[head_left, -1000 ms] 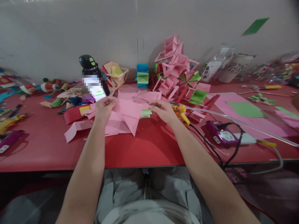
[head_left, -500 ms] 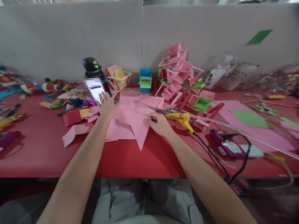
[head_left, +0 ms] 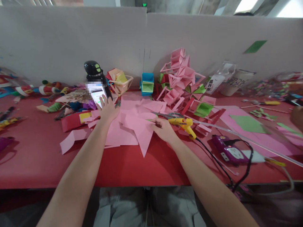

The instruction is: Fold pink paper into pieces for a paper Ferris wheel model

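Observation:
My left hand (head_left: 109, 109) has its fingers spread over the lower part of a lit phone (head_left: 96, 94), which leans against a black object (head_left: 95, 70). With fingers pinched, my right hand (head_left: 163, 128) holds the edge of a pink paper sheet (head_left: 143, 134), one corner of which points toward me. More pink sheets (head_left: 115, 134) lie beneath it. Just right of my right hand are scissors (head_left: 163, 114), partly covered, and a yellow glue gun (head_left: 186, 125).
Folded pink paper frames (head_left: 182, 75) stand behind the glue gun. A blue paper box (head_left: 147, 84) is at the back. To the right lie a purple power unit (head_left: 228, 149), cables and a green sheet (head_left: 248, 124). Part of another person's hand (head_left: 297, 117) shows at the right edge.
The view has tilted up slightly, so things sit lower in the picture. Another person's hand has come into view at the right edge. My hands have barely moved.

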`<state>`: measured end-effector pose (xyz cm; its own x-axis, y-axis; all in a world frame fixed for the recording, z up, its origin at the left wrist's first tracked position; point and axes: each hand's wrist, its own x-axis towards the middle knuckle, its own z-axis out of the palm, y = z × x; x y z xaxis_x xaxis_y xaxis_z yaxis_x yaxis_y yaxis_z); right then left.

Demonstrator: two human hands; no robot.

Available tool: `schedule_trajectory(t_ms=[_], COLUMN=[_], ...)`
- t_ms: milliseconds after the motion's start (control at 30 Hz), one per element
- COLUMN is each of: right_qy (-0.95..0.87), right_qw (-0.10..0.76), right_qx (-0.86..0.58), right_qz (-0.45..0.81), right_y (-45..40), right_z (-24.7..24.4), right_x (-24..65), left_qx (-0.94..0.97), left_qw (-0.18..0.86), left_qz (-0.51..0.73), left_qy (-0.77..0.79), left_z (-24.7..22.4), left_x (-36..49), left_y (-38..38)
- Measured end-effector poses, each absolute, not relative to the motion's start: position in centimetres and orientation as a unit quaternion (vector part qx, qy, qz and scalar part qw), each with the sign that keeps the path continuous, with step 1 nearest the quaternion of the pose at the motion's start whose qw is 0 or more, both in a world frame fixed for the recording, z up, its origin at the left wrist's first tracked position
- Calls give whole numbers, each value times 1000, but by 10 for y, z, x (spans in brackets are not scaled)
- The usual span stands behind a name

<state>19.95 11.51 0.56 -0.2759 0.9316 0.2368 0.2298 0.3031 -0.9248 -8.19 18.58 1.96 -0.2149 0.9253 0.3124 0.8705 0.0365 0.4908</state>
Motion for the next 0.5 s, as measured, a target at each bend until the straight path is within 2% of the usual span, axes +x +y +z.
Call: schedule_trajectory(t_ms=[500], right_qy=[-689], right_qw=[430], right_qx=[-419], right_qz=[405], right_y=[111], right_z=[13], right_x=[198], left_qx=[599], left_qw=[1], left_qz=[234], left_qy=[766], left_z=[25], left_x=[-72], left_y=[171])
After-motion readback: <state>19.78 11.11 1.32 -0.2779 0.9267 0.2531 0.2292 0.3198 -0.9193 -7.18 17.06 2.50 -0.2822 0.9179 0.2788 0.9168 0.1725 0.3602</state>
